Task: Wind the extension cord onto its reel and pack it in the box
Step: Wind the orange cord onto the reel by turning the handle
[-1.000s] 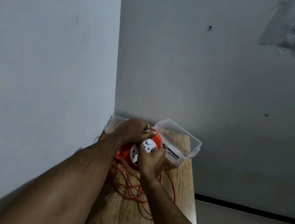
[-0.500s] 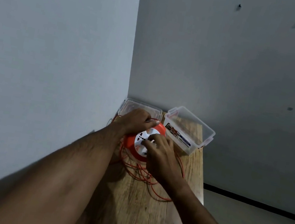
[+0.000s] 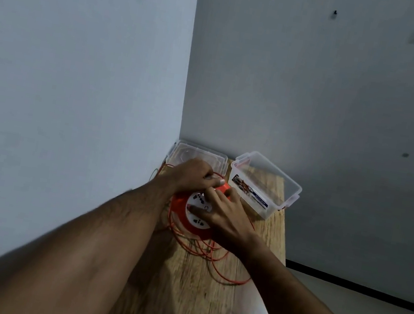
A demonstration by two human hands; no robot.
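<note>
An orange reel (image 3: 178,207) with a white socket face (image 3: 196,219) lies flat on the wooden table (image 3: 189,304). My left hand (image 3: 191,176) grips its far rim, fingers curled over the edge. My right hand (image 3: 226,217) rests spread on the white face and right side of the reel. Loose loops of thin orange cord (image 3: 213,259) lie on the table in front of the reel and under my right wrist. The clear plastic box (image 3: 266,186) stands open just right of the reel, nothing visible inside.
The box's clear lid (image 3: 198,155) lies flat in the far corner behind my left hand. Walls close the table on the left and back. The table's right edge (image 3: 283,241) drops to a grey floor.
My right hand has slid further over the reel's face, its fingers now reaching the far rim. The camera view shifted slightly; my left hand keeps its grip.
</note>
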